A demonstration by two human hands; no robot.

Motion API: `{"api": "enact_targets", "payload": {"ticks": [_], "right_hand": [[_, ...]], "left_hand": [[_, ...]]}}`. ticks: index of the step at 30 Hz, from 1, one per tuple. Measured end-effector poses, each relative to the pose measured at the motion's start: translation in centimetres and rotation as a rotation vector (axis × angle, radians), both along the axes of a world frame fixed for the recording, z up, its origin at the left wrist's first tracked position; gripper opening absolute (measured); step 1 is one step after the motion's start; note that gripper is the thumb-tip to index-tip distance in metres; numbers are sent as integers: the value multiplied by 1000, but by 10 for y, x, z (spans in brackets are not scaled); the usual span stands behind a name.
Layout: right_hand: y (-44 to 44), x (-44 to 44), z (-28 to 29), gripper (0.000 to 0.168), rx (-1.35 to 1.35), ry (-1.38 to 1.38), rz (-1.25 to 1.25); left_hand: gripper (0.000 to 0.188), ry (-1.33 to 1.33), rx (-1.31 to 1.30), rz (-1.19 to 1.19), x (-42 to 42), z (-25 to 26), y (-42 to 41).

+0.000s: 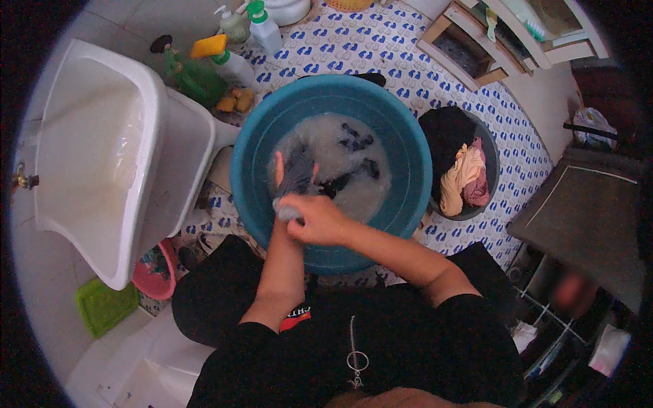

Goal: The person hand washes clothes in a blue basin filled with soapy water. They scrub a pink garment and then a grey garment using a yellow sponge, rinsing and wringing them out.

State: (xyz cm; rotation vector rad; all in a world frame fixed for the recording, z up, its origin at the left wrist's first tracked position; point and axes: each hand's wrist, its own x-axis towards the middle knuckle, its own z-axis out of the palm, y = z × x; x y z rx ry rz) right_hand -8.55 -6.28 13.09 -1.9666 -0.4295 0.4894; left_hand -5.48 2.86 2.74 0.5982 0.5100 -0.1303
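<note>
A blue-green plastic basin (408, 224) stands before me with cloudy, greyish water (326, 122) in it. My left hand (280, 171) is over the water, palm and most fingers hidden by a wet dark grey cloth (300, 168) lying across it. Only a digit on either side shows past the fabric. At the left wrist, my right hand (319, 219) is closed in a fist around a bunched, lighter grey end of the cloth. Dark pieces of fabric (357, 137) lie in the water beyond and to the right of my hands.
Right of the basin, a dark bucket (492, 153) holds black, peach and pink clothes (459, 178). A white pedestal sink (158, 117) stands close on the left. Bottles (265, 33), a green watering can (196, 81) and sponges (240, 99) sit behind it on the footprint-patterned floor (336, 41).
</note>
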Motion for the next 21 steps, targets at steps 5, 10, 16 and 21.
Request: {"api": "enact_targets", "payload": {"ticks": [5, 10, 16, 21], "right_hand": [[20, -31, -2, 41, -94, -164, -31], [11, 23, -47, 48, -275, -359, -201], [-17, 98, -81, 44, -421, 49, -417], [-89, 119, -140, 46, -354, 198, -609]], "left_hand": [[49, -31, -36, -208, 14, -25, 27], [47, 91, -223, -202, 31, -34, 19], [45, 319, -88, -77, 36, -13, -7], [54, 193, 311, -135, 59, -4, -3]]}}
